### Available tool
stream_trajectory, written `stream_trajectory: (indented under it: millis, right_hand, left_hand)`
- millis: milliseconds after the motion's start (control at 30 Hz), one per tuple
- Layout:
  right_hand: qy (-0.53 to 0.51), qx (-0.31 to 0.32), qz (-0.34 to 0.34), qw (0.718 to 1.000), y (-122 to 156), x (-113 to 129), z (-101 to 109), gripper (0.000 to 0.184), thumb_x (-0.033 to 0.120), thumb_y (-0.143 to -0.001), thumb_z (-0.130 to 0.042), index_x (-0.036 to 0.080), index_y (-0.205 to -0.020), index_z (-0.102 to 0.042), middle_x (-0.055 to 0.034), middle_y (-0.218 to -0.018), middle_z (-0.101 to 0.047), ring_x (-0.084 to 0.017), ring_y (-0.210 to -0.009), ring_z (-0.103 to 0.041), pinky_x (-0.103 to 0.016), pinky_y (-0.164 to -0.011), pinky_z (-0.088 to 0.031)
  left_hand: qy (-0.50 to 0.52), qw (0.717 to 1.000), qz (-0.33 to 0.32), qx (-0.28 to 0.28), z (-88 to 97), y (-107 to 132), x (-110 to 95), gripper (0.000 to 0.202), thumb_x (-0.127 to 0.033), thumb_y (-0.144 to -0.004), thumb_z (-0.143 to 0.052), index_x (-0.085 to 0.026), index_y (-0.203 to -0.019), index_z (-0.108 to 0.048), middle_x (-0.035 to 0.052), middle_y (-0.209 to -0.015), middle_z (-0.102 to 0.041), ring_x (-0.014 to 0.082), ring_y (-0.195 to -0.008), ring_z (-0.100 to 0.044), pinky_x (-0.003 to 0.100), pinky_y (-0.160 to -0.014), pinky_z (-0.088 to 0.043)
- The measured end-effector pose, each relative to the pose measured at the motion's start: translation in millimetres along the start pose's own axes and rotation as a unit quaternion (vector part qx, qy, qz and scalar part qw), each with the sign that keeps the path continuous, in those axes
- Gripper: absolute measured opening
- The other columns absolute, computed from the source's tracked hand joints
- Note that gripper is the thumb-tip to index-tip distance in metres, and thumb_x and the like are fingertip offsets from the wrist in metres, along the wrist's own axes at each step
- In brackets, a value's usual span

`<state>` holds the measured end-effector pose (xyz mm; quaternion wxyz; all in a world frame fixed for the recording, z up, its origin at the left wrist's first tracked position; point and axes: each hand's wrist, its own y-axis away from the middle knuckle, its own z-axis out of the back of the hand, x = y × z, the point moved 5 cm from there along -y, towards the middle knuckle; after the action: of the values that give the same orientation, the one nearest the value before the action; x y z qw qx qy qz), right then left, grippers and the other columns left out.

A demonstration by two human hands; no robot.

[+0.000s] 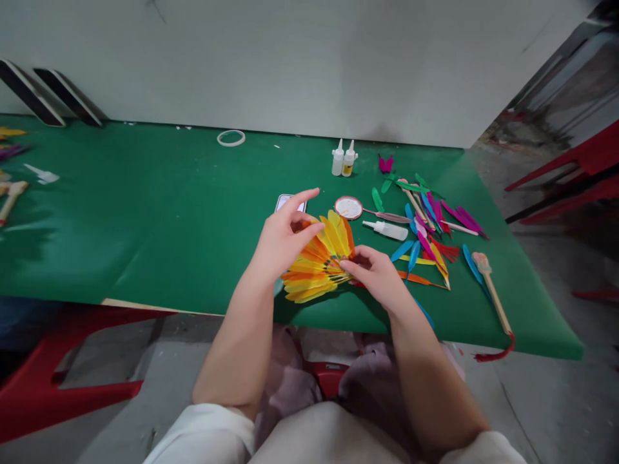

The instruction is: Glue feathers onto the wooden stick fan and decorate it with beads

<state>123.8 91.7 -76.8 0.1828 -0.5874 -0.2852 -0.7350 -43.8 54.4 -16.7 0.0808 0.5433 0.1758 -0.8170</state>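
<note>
With my right fingers (347,265) I am pinching the yellow-orange feather fan (314,265) near its base, over the worktop (193,219) by its near edge. I should be steadying that base, spreading gently. My left hand (278,240) is covering part (whether it is gripping, I cannot tell).

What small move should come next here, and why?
Probably, the left hand should even out the feather fan: its outer edge looks ragged, the left thumb is at its upper feathers, and the right hand pinches the base.
</note>
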Motion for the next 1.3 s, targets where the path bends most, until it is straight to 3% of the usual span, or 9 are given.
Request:
stream_trajectory:
  millis: [267,467,567,767,967,1100,1300]
  right_hand:
    - [-0.018,-0.016,0.010,1.000,-2,-6,1,0.024,0.042,-0.071,-0.062,0.020,-0.077,-0.056,0.0011,-0.071,-0.058,-0.011,-0.059,-0.053,-0.022,-0.050,-0.047]
    - [-0.100,-0.095,-0.011,0.990,-3,-7,11,0.029,0.043,-0.066,-0.067,0.019,-0.077,-0.057,0.0014,-0.069,-0.060,-0.010,-0.057,-0.054,-0.021,-0.048,-0.050]
    - [-0.157,-0.136,-0.019,0.978,-2,-7,17,0.031,0.043,-0.062,-0.071,0.019,-0.078,-0.058,0.0014,-0.071,-0.062,-0.011,-0.058,-0.057,-0.022,-0.048,-0.052]
    - [-0.268,-0.181,0.002,0.946,-4,-11,24,0.031,0.037,-0.062,-0.073,0.020,-0.084,-0.061,0.0021,-0.077,-0.064,-0.012,-0.066,-0.061,-0.022,-0.048,-0.055]
    - [-0.288,-0.153,-0.002,0.945,-6,-12,17,0.032,0.035,-0.063,-0.073,0.020,-0.089,-0.061,0.0006,-0.085,-0.068,-0.013,-0.071,-0.065,-0.022,-0.052,-0.056]
    - [-0.281,-0.116,-0.031,0.952,-8,-14,10,0.035,0.035,-0.062,-0.074,0.019,-0.091,-0.063,-0.0020,-0.090,-0.070,-0.015,-0.075,-0.066,-0.024,-0.057,-0.057]
    - [-0.289,-0.122,-0.042,0.949,-8,-16,8,0.030,0.033,-0.062,-0.074,0.018,-0.085,-0.064,-0.0014,-0.084,-0.070,-0.015,-0.073,-0.067,-0.024,-0.057,-0.058]
  left_hand:
    - [0.010,1.000,0.000,-0.001,0.3,1,0,0.041,-0.029,-0.082,-0.052,-0.027,-0.123,-0.049,-0.0013,-0.070,-0.062,0.0115,-0.061,-0.056,0.024,-0.058,-0.045]
    - [0.089,0.993,0.005,-0.080,11.9,3,6,0.041,-0.040,-0.083,-0.052,-0.024,-0.120,-0.051,0.0037,-0.086,-0.067,0.0146,-0.079,-0.063,0.026,-0.071,-0.050]
    - [0.144,0.983,0.040,-0.110,16.4,4,18,0.042,-0.047,-0.084,-0.047,-0.022,-0.116,-0.054,0.0054,-0.087,-0.068,0.0146,-0.078,-0.064,0.026,-0.070,-0.050]
    - [0.170,0.978,0.099,-0.075,-2.1,7,35,0.040,-0.049,-0.078,-0.054,-0.019,-0.103,-0.062,0.0045,-0.082,-0.066,0.0125,-0.070,-0.061,0.023,-0.062,-0.048]
    - [0.169,0.978,0.101,-0.066,-21.7,9,39,0.030,-0.039,-0.070,-0.066,-0.014,-0.089,-0.065,0.0030,-0.076,-0.065,0.0126,-0.065,-0.060,0.028,-0.066,-0.051]
    - [0.189,0.971,0.118,-0.086,-19.4,9,43,0.033,-0.038,-0.068,-0.067,-0.013,-0.089,-0.066,0.0039,-0.075,-0.066,0.0143,-0.066,-0.062,0.031,-0.066,-0.053]
    - [0.164,0.973,0.108,-0.122,-15.8,10,40,0.031,-0.038,-0.066,-0.069,-0.014,-0.085,-0.067,0.0029,-0.074,-0.067,0.0132,-0.065,-0.062,0.028,-0.065,-0.052]
